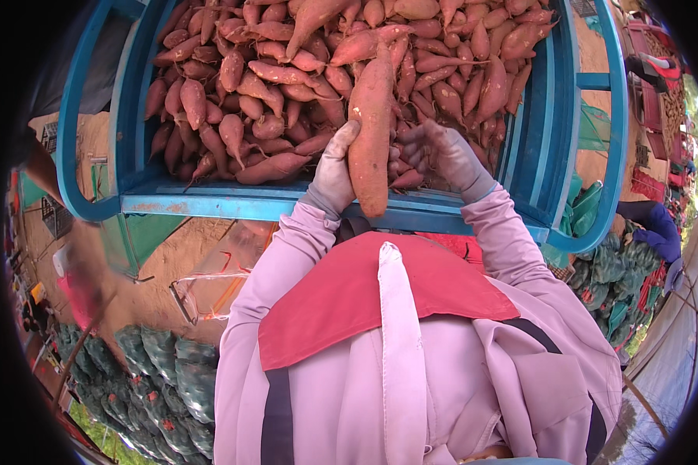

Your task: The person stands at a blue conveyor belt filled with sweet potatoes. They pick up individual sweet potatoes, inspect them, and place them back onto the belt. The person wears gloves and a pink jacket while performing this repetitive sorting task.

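Observation:
My gloved left hand grips a large, long sweet potato by its lower half. The root stands on end in the picture, its thin tip pointing toward the far side. To its right, my gloved right hand is apart from it, fingers spread and slightly blurred, with nothing seen in them. Both hands are above the near edge of a blue metal cart bed. Inside lies a deep heap of reddish sweet potatoes, many with thin root ends.
Curved blue rails rise at both sides of the bed. Full green mesh sacks stand on the ground at lower left, and more sacks at right. Another person's arm shows at the left. A clear plastic bag hangs below the cart edge.

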The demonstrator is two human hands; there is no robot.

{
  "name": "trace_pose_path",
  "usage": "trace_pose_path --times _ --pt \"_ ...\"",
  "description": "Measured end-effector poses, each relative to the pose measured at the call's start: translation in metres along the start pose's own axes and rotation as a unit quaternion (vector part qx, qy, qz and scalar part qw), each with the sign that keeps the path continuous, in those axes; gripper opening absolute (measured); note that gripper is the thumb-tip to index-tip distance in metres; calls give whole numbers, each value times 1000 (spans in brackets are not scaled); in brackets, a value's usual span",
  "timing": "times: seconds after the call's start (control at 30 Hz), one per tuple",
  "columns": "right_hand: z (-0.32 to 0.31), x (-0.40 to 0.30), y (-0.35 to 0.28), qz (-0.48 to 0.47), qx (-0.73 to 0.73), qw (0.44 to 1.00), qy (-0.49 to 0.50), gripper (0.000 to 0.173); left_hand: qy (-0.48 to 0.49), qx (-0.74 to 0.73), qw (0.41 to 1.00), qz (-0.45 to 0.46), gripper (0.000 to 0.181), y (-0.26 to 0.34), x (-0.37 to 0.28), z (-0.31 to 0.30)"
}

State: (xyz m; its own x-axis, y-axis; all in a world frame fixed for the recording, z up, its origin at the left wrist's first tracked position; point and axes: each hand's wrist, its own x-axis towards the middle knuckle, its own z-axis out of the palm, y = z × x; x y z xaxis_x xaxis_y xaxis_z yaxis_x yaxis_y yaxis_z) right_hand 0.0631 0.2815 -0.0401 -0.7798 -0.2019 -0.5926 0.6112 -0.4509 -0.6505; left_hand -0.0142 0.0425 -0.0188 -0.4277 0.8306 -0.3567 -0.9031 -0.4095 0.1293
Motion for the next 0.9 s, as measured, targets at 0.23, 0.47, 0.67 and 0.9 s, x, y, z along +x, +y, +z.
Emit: trace_pose_path --times 0.23,0.47,0.67,0.9 --pt "29 70 -60 -195 253 946 -61 66 -29 -11 999 -40 62 -3 -8 20" --pt "17 75 -63 -340 -226 881 239 33 19 20 998 -63 60 -6 -4 12" --pt "14 59 -22 -280 -208 868 352 70 74 282 952 97 49 -24 1 16" --pt "73 -3 16 -125 267 955 -17 53 33 79 988 129 67 -30 -11 26"
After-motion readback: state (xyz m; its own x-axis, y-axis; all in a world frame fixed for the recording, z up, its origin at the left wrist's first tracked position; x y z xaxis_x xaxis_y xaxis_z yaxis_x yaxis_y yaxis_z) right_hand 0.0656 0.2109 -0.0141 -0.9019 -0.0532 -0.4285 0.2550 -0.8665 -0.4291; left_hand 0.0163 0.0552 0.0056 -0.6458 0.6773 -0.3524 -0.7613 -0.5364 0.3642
